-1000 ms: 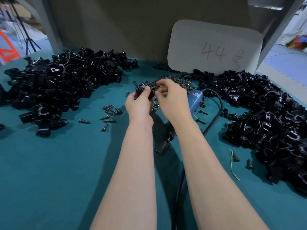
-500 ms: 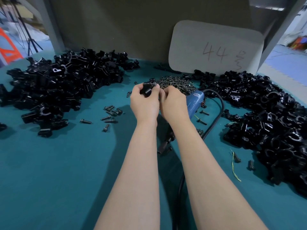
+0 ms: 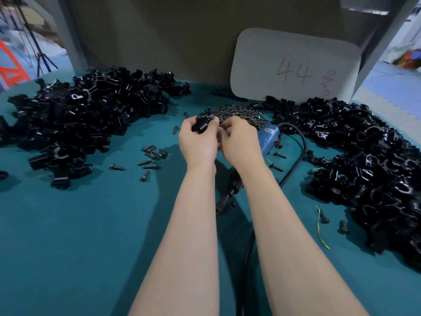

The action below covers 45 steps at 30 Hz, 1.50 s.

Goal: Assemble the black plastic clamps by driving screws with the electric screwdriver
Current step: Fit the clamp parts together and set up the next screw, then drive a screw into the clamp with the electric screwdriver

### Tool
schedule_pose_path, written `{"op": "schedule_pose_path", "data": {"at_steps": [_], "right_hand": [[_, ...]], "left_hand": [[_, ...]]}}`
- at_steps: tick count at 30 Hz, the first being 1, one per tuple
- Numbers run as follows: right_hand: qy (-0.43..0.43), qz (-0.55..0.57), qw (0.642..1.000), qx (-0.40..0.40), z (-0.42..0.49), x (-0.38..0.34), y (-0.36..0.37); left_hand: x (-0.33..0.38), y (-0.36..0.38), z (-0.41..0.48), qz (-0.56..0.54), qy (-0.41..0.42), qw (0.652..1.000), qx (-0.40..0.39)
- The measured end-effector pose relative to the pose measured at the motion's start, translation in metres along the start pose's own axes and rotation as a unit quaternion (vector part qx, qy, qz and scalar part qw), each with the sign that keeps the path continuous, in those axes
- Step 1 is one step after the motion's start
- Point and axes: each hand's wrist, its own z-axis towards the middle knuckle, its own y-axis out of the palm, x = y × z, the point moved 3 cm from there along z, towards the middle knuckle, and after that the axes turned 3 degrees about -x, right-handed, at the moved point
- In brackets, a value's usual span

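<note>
My left hand [image 3: 198, 142] grips a black plastic clamp [image 3: 201, 124] above the teal table, with a screw head showing at the clamp's top. Beside it my right hand [image 3: 239, 142] has its fingers curled toward the clamp; what they pinch is hidden. The blue electric screwdriver [image 3: 268, 137] lies on the table under my right wrist, its black tip [image 3: 224, 199] pointing toward me. A heap of screws [image 3: 241, 112] sits just behind my hands.
A big pile of black clamp parts [image 3: 86, 119] covers the left of the teal table [image 3: 79, 236], another pile [image 3: 376, 156] the right. Loose screws [image 3: 150, 156] lie left of my arms. The black cord [image 3: 296, 163] loops right. A white card marked 44 [image 3: 293, 65] leans behind.
Both hands have lifted slightly and drawn together. The clamp has turned in my left hand, and my right fingers have closed in next to it.
</note>
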Motion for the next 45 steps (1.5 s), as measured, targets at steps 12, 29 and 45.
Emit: {"op": "schedule_pose_path", "data": {"at_steps": [12, 29, 45], "right_hand": [[-0.011, -0.057, 0.998, 0.002, 0.001, 0.0, -0.002], [-0.014, -0.013, 0.999, 0.027, 0.003, 0.0, -0.005], [0.042, 0.149, 0.988, -0.002, 0.006, 0.008, -0.004]], "left_hand": [[0.001, 0.001, 0.001, 0.003, -0.011, 1.0, 0.004], [0.001, 0.0, 0.0, 0.008, -0.013, 1.0, 0.011], [0.014, 0.01, -0.006, 0.011, 0.018, 0.999, -0.039]]}}
